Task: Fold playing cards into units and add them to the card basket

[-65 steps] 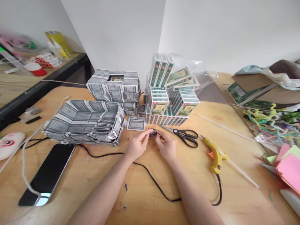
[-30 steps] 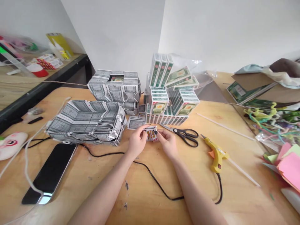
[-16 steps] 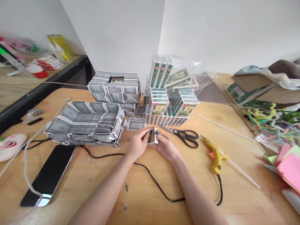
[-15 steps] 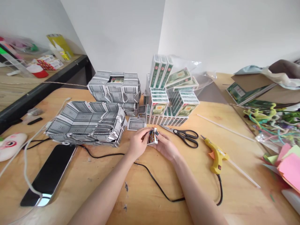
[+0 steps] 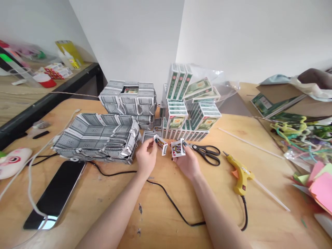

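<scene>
Between the thumb and fingers of my left hand [image 5: 146,155] is a folded playing card [image 5: 161,144], tilted, with its bent edge showing. My right hand [image 5: 188,162] holds another playing card [image 5: 177,148], a face card with folded edges, turned up toward me. A small gap separates the two cards. Left of my hands lies an open box built of folded playing cards [image 5: 88,133], with a bundle of folded cards [image 5: 118,142] inside. Past my left hand, loose cards [image 5: 147,135] lie on the table, partly hidden.
Black-handled scissors [image 5: 207,152] lie beside my right hand, and a yellow glue gun [image 5: 241,173] is farther right. Stacked card packs [image 5: 177,119] and another card-built box [image 5: 127,98] stand behind. A phone [image 5: 55,193] and a black cable [image 5: 166,193] lie nearer.
My hands have moved apart. The cards that were together between them are now separate, one in each hand. The view has shifted slightly.
</scene>
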Motion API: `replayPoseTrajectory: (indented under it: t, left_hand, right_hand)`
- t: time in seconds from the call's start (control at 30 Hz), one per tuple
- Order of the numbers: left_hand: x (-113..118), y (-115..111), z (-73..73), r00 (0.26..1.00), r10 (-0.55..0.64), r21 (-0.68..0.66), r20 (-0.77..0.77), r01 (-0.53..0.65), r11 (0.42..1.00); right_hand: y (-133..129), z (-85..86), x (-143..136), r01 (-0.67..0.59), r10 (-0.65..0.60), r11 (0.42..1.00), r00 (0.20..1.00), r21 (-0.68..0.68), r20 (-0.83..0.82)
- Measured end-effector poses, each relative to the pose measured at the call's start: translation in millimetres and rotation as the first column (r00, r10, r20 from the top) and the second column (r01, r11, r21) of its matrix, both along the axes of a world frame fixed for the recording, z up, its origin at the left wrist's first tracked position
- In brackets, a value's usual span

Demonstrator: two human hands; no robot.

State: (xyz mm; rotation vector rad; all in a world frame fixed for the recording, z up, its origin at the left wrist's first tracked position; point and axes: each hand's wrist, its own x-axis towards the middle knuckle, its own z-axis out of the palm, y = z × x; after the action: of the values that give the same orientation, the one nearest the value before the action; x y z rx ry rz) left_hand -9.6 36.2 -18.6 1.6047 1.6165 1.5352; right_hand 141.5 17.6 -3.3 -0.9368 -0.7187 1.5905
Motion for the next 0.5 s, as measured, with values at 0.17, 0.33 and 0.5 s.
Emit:
replayPoseTrajectory:
  t: [0.17,0.33,0.5]
  left_hand:
    - [3.4,-1.0,-0.9,1.0,-0.002,-0.028,0.001,0.002,1.0]
    - [6.2,-2.8,0.5,0.98,-0.133,-0.057,0.147,0.143,0.988]
    - [9.6,-9.5,6.3,0.948,-0.319,-0.07,-0.02,0.317,0.946]
  right_hand:
    - [-4.1,4.2,-0.3,-0.107,0.108,0.994,0.994,0.011,-0.031]
    - [-0.5,2.0,-2.1,0.051,-0.048,0.996,0.997,0.071,-0.056]
    - [3.4,-2.5,-0.5,0.202,-0.195,0.973,0.978,0.108,-0.069]
